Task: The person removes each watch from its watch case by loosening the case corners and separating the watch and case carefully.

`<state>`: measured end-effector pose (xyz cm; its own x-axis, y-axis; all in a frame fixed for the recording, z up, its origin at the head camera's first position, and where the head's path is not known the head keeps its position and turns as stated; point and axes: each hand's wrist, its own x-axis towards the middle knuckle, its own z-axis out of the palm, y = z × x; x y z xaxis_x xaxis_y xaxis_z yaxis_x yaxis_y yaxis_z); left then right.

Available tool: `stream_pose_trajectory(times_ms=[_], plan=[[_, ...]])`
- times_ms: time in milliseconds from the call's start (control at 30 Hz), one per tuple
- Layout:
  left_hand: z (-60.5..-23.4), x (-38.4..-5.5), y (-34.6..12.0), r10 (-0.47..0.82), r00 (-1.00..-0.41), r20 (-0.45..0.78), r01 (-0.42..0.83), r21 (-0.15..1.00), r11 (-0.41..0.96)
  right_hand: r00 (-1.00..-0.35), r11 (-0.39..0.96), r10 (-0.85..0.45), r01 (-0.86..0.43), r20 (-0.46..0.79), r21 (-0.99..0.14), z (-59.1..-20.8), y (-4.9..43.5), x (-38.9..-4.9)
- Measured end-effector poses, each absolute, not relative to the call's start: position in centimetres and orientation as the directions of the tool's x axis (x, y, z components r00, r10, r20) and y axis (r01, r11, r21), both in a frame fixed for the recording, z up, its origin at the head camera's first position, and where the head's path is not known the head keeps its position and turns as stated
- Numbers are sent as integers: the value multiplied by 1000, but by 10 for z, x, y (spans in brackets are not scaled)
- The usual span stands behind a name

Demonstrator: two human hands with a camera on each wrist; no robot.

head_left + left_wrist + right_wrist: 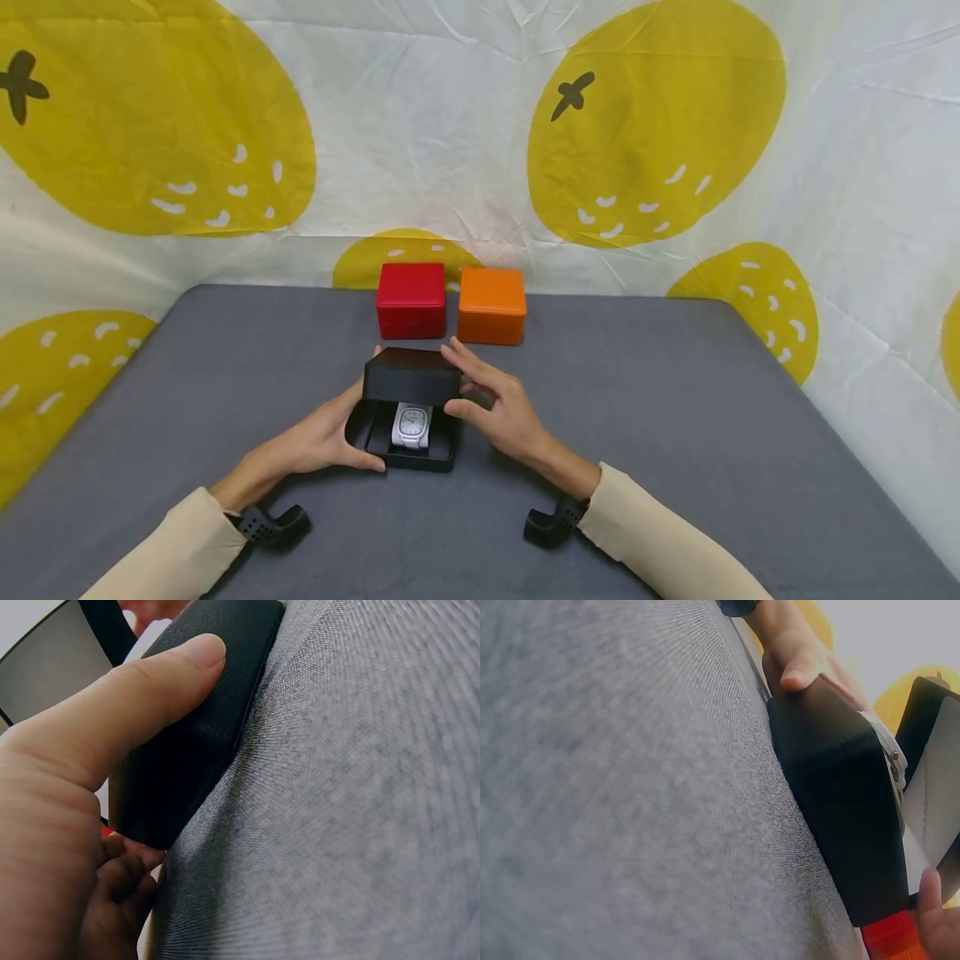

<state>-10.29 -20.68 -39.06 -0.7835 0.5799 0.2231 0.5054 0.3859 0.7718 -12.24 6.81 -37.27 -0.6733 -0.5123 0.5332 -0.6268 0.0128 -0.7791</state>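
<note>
Black watch box point(378, 460) is on the grey tabletop point(247, 375), mid-table in front of the person, base down, lid point(412, 379) partly raised over the rear. White watch point(412, 423) sits in the base, dial showing below the lid's front edge.

Left hand point(326, 440) comes in from the left, wrapped round that side of the base: thumb along the front, fingers reaching to the back, one fingertip visible past the lid's rear left corner. Left wrist view confirms thumb flat against the front wall, other fingers bent behind.

Right hand point(507, 408) comes in from the right, higher up, holding the lid's right side between thumb, at the lower front corner, and fingers, up near the top; fingers fairly straight, slightly apart. Both forearms angle inward; beige sleeves point(660, 533) end above the wrists, a black wrist device point(557, 523) on each.

Red box point(411, 302) and orange box point(491, 306) stand closed, side by side, just behind, near the lemon-print cloth point(420, 125).
</note>
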Motion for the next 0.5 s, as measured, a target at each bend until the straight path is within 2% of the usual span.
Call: stream_pose_trajectory(times_ms=[233,500], plan=[[-412,-114,-215,558,-802,213,488,772,407,-719,56,-484,-595,499,-802,-365,63,-120],[-415,-115,-216,542,-823,172,470,742,478,-780,93,-445,-528,439,-844,-359,61,-121]])
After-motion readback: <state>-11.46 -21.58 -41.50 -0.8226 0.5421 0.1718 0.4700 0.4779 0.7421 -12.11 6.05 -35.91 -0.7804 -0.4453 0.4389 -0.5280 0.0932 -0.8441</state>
